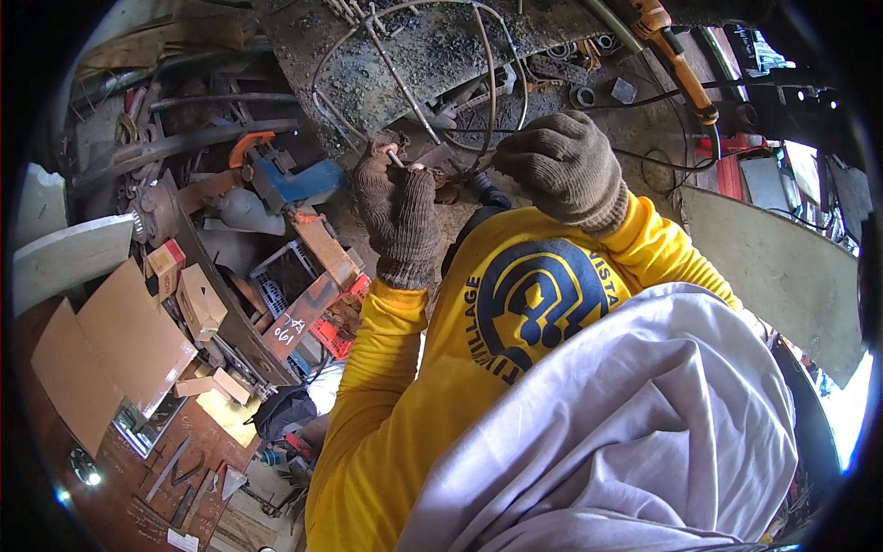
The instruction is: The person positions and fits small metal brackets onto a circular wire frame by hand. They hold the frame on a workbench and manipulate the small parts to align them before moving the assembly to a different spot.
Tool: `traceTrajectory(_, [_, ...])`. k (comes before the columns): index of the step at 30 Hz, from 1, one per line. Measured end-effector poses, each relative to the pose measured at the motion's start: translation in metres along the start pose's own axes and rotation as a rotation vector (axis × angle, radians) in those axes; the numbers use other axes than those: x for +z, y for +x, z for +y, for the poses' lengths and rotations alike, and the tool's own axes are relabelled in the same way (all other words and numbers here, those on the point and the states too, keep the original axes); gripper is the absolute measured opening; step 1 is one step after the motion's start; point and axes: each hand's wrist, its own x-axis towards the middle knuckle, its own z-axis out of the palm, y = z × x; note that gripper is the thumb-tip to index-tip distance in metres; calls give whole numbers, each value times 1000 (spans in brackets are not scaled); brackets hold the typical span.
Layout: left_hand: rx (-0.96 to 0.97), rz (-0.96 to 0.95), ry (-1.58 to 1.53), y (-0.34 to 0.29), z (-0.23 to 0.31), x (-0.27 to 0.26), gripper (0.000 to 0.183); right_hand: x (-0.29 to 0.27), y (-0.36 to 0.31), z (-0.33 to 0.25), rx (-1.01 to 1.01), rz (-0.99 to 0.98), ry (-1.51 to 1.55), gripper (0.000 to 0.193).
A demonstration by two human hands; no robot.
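Both of my hands wear brown knit gloves. My left hand [400, 207] is closed, its bare thumb and fingertip around a short light metal rod [395, 158]. Level with it, my right hand [563, 170] is curled into a fist; what it grips, if anything, is hidden by the glove. A small dark flat piece [440, 156] shows between the hands, and I cannot tell whether either touches it. Just beyond them, a frame of bent metal rod [487, 78] rests partly on a metal work surface [303, 46] strewn with dark grit.
An orange-yellow power tool [678, 60] with a black cord lies at the far right. To the left are a blue metal clamp-like tool [299, 179], a red crate [333, 337] and an opened cardboard box [133, 331]. A pale board [777, 267] leans at the right.
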Motion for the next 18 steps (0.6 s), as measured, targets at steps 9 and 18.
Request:
traceTrajectory(9, [-65, -38, -141, 4, 0, 3, 41, 14, 15, 0, -106, -17, -40, 37])
traceTrajectory(18, [-128, -82, -353, 7, 17, 7, 39, 20, 25, 5, -238, 18, -147, 39])
